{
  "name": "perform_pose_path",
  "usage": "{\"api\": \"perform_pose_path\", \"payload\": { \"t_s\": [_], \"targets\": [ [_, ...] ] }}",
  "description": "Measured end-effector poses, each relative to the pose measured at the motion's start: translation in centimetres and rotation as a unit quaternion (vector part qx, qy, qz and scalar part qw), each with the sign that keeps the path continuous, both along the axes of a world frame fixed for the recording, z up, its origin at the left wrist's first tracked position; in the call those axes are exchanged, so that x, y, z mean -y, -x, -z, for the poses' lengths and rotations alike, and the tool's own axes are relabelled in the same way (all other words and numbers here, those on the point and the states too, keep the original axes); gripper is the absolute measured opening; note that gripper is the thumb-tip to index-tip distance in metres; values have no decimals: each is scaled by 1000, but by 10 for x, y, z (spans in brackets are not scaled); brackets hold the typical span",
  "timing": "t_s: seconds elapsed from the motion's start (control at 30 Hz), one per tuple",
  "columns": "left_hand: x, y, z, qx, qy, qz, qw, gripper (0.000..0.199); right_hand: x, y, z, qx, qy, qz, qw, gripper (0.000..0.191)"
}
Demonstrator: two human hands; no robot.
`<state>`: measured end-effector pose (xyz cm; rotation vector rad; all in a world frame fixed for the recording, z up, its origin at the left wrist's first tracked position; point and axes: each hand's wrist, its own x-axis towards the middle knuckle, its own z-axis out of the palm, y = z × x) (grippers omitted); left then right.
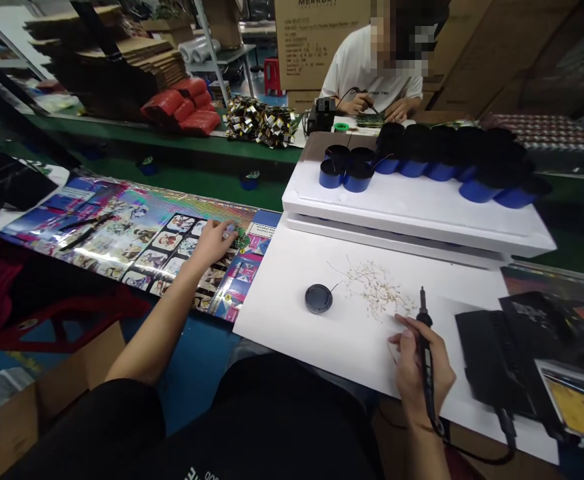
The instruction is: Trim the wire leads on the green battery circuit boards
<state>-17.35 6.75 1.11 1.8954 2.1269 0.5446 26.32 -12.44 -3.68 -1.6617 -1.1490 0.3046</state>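
Observation:
My left hand [213, 243] pinches a small green circuit board [241, 239] with a silvery part on it, above a glossy printed poster sheet [122, 230]. My right hand [416, 360] grips a black soldering iron [425, 340] like a pen, its tip pointing up and its cord running down past my wrist. The hand rests on a white board [292, 333], just below a scatter of pale solder debris [377, 290]. A round black lid [319, 298] lies left of the debris.
A white foam block [412, 207] holds several blue-and-black rolls [345, 170]. Dark equipment [497, 360] sits to my right. Across the bench, a co-worker [372, 73] solders a board. Red packs [182, 113], foil-wrapped bundles [259, 121] and stacked cardboard stand behind.

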Motion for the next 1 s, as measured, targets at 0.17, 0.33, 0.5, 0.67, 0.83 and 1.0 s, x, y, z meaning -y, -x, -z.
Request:
{"api": "perform_pose_path", "payload": {
  "t_s": [0.17,0.33,0.5,0.67,0.83,1.0],
  "targets": [
    [-9,5,-8,47,7,3,999,31,-1,2,1,-22,-3,10,1000,28],
    [4,0,-20,299,-111,-3,948,26,-2,1,1,-65,-1,18,998,30],
    [29,-35,-32,398,-220,48,889,32,-6,3,-1,-101,-61,27,993,33],
    [58,-103,-37,460,-101,177,864,25,-8,16,-20,-155,-144,-12,977,42],
    [80,-171,-34,529,-13,285,799,19,-5,47,-42,-97,-116,-113,982,20],
    [98,-211,-29,537,3,321,780,15,-8,78,-37,-128,-116,-203,964,53]
  ]
}}
